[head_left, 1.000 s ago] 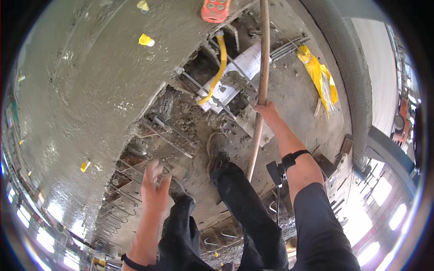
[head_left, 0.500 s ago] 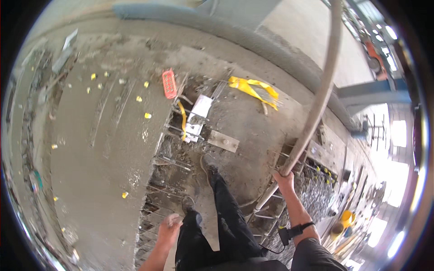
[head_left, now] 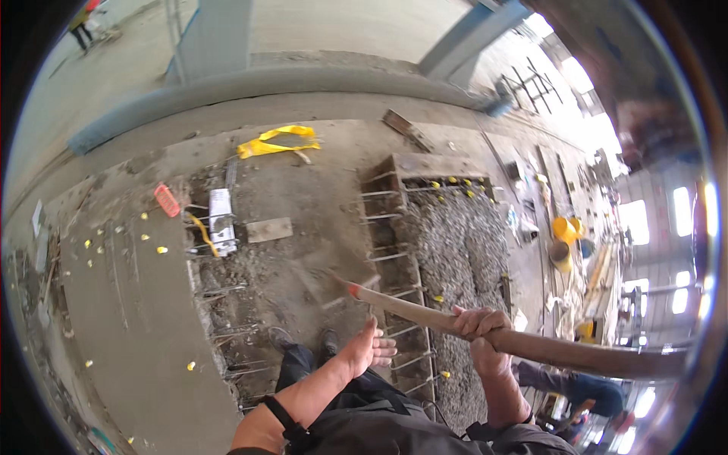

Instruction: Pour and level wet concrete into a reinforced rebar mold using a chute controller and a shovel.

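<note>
My right hand (head_left: 485, 330) is closed round the long wooden handle of a shovel (head_left: 425, 315), which runs from the right edge toward the middle. At its lower end is a reddish collar, and a flat grey blade (head_left: 326, 279) there is smeared by motion over the dirty floor. My left hand (head_left: 368, 350) is open, fingers stretched out, below the collar and apart from the handle. Under the handle lies a form filled with grey wet gravelly concrete (head_left: 462, 258), with bars sticking out along its left side.
Smooth concrete (head_left: 136, 303) with yellow caps spreads at left. An orange-red perforated block (head_left: 167, 200), a white sheet (head_left: 221, 216), a flat plate (head_left: 269, 230) and yellow strapping (head_left: 279, 141) lie ahead. Yellow buckets (head_left: 563, 230) stand right. A person (head_left: 584, 394) bends at lower right; another (head_left: 82, 26) is far left.
My view has turned to the right. The shovel has swung from steep to nearly level, still in my right hand. My left hand has risen toward the middle and its fingers have spread.
</note>
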`<state>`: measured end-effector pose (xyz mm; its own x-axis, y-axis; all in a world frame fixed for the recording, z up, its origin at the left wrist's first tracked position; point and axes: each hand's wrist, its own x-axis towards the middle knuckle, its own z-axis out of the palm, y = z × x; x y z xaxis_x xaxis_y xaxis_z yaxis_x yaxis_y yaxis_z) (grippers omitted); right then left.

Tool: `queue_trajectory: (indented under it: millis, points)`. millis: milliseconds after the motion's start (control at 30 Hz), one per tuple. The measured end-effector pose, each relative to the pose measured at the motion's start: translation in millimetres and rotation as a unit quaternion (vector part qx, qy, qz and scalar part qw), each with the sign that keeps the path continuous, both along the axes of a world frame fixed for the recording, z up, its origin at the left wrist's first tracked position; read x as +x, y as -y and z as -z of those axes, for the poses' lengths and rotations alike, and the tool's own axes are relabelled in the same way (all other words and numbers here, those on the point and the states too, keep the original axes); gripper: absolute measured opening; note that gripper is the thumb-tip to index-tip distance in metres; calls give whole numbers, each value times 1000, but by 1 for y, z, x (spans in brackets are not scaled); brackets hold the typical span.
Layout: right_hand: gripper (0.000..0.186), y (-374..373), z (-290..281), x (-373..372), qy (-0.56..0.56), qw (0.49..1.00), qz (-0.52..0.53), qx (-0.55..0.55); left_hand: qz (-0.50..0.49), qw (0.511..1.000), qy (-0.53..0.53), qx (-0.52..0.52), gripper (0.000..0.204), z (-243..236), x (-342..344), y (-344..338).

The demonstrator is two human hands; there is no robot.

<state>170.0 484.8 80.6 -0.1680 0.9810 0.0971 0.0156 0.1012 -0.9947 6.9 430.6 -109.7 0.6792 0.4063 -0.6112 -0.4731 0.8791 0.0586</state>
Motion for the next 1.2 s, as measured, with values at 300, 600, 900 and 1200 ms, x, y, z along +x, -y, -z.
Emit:
queue_trajectory:
  millis: [300,600,900,1200]
  points:
    - [31,165,-43,63,271,941,64,-195,-241,944,-125,-188,26,20,92,5]
    - [41,302,-58,126,723,625,27,-293,-115,948,-243,-172,19,88,119,88]
    - [57,646,-62,202,492,501,36,-711,19,966,-234,-110,28,117,229,164]
    - [48,690,-45,145,342,543,94,-761,268,864,-423,-50,14,163,316,241]
